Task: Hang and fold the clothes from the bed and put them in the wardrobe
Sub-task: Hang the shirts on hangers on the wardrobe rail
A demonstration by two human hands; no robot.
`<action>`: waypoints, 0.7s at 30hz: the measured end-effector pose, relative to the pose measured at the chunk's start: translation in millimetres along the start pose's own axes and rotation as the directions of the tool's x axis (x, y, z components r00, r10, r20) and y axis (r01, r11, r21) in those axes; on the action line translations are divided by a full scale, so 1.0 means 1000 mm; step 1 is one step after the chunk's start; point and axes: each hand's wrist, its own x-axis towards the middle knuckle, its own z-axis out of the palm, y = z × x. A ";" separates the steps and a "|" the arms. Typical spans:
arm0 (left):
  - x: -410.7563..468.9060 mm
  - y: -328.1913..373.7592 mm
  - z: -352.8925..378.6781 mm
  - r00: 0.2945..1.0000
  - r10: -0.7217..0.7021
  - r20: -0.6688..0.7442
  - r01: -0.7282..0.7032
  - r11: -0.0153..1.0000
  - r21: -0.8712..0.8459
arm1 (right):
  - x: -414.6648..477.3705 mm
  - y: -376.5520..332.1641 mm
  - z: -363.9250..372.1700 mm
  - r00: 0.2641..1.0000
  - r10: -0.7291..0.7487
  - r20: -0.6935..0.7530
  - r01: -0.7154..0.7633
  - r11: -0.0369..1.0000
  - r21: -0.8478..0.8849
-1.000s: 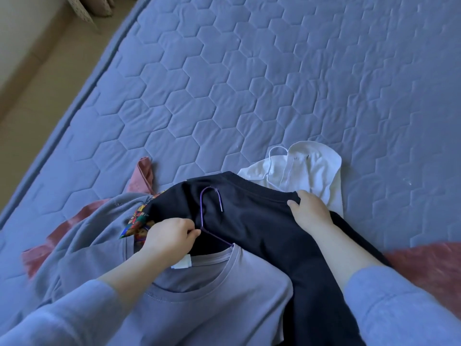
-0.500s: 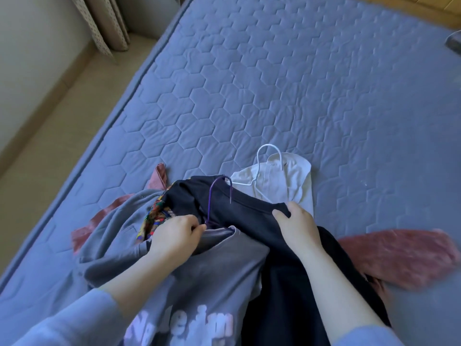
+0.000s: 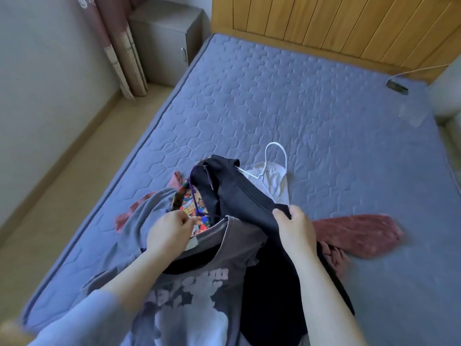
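A pile of clothes lies on the near part of the blue quilted bed [image 3: 299, 101]. My left hand [image 3: 169, 233] is closed on the purple hanger [image 3: 193, 193] at the collar of a grey printed T-shirt [image 3: 214, 278]. My right hand [image 3: 294, 226] grips the neckline of a dark navy garment [image 3: 239, 196], which is lifted over the hanger's hook. A white top on a white hanger [image 3: 274, 176] lies just behind. A colourful patterned cloth [image 3: 194, 206] shows under the navy garment. Pink-red garments [image 3: 359, 233] lie to the right and left.
A wooden headboard [image 3: 336, 23] stands at the far end. A grey bedside cabinet [image 3: 164, 38] and a curtain [image 3: 119, 46] are at the far left, with beige floor [image 3: 62, 186] along the bed's left side. A dark small object with a white cable [image 3: 396, 86] lies at the far right.
The view has tilted up and back, showing the headboard and cabinet. Both hands have lifted the grey T-shirt and navy garment off the bed; the navy collar now drapes over the hanger hook.
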 end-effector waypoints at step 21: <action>-0.227 -0.057 -0.188 0.983 0.145 -0.111 -0.179 0.887 -0.426 | -0.338 -0.046 -0.082 0.844 0.090 -0.528 0.234 0.825 0.514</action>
